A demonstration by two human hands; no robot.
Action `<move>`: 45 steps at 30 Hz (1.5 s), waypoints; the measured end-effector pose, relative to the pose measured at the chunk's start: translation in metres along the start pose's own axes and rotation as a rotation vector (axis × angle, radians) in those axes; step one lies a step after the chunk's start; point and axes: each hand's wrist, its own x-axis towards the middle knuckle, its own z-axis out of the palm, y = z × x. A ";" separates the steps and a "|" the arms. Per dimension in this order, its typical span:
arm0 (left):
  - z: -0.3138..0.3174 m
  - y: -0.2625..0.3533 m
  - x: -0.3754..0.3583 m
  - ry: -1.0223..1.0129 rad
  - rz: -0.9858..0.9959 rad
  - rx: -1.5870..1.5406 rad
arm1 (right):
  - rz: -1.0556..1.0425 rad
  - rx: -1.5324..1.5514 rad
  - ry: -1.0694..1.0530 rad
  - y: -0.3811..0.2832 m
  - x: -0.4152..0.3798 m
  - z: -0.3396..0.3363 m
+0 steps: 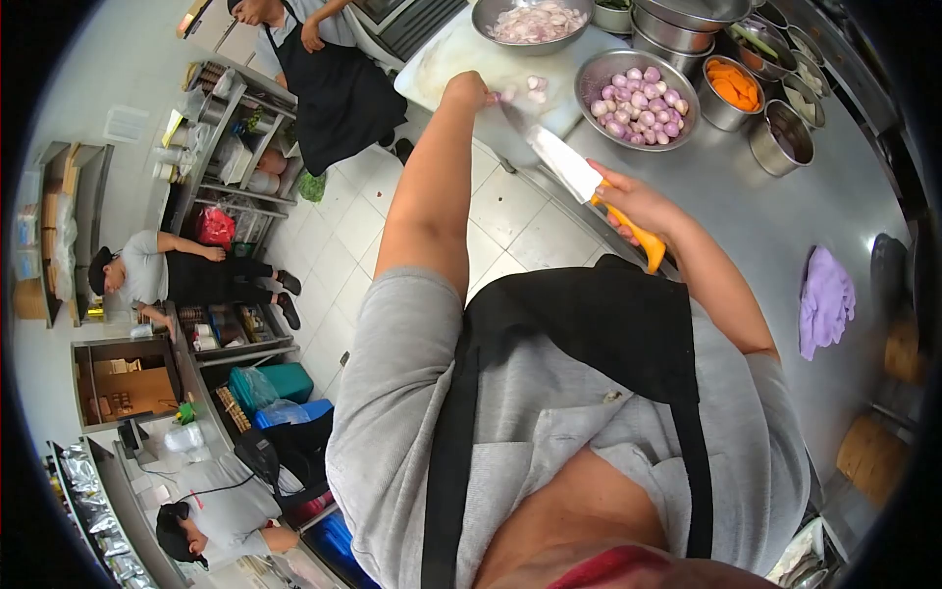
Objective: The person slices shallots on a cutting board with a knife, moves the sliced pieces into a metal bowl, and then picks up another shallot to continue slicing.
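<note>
My left hand (469, 90) is closed over the white cutting board (432, 74), fingertips pinching a pinkish shallot (495, 98) that is partly hidden. My right hand (636, 204) grips the yellow-orange handle of a broad-bladed knife (567, 165). Its blade slants toward the left fingertips, with the tip close to the shallot. A few pale shallot pieces (537, 88) lie on the board just right of my left hand. Beyond it stands a metal bowl of sliced shallots (535, 24). To the right, another metal bowl holds whole peeled shallots (643, 106).
Metal pots crowd the counter's far right, one with orange carrot pieces (732, 86), another a deep pot (781, 139). A purple glove or cloth (826, 299) lies on the steel counter (756, 236). Several people work at left, one in a black apron (339, 98) near the board.
</note>
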 end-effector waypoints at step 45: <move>0.012 -0.018 -0.009 0.015 0.071 -0.188 | -0.034 0.005 0.023 -0.008 0.048 0.018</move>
